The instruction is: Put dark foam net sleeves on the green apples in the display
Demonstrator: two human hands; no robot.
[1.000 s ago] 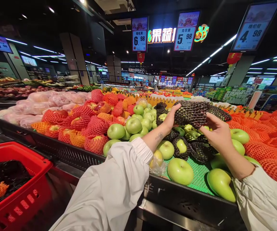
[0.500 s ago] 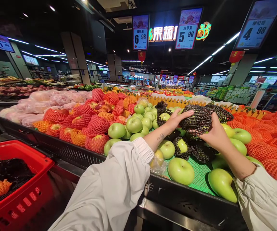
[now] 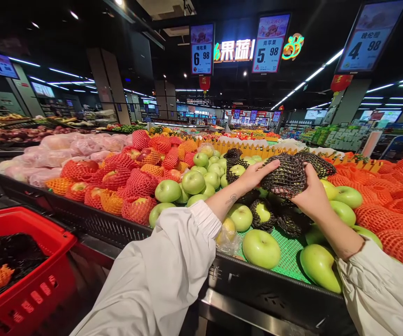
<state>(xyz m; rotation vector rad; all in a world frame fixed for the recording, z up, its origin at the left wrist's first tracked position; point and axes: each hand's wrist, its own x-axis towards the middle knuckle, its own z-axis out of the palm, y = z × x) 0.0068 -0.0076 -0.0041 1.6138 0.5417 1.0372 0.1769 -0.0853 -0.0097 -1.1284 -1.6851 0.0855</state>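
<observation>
Holds a rounded bundle of open black netting (image 3: 282, 175) between the left hand (image 3: 255, 175) on its left side and the right hand (image 3: 311, 196) on its right, over the heap of glossy round green apples (image 3: 261, 248). Lays the left thumb across the near upper surface and stands the right thumb upright against the opposite edge, pinching the bundle from both sides; cannot tell how the other fingers lie, mostly hidden by the netting. Cannot tell either whether to call the bundle clear of the fruit beneath or touching it.

Wears loose off-white sleeves (image 3: 159, 252), gathered at the wrists. Reaches over the front wall of a long black plastic tray (image 3: 253, 280), lined here with green mesh (image 3: 290, 261). Has just below the hands a green apple in black netting (image 3: 262, 212), and near the left forearm a yellowish fruit in clear plastic (image 3: 228, 231). Has farther left apples in red and orange foam nets (image 3: 142, 182), to the right bright orange foam nets (image 3: 390, 219), and at lower left a red plastic basket (image 3: 33, 280).
</observation>
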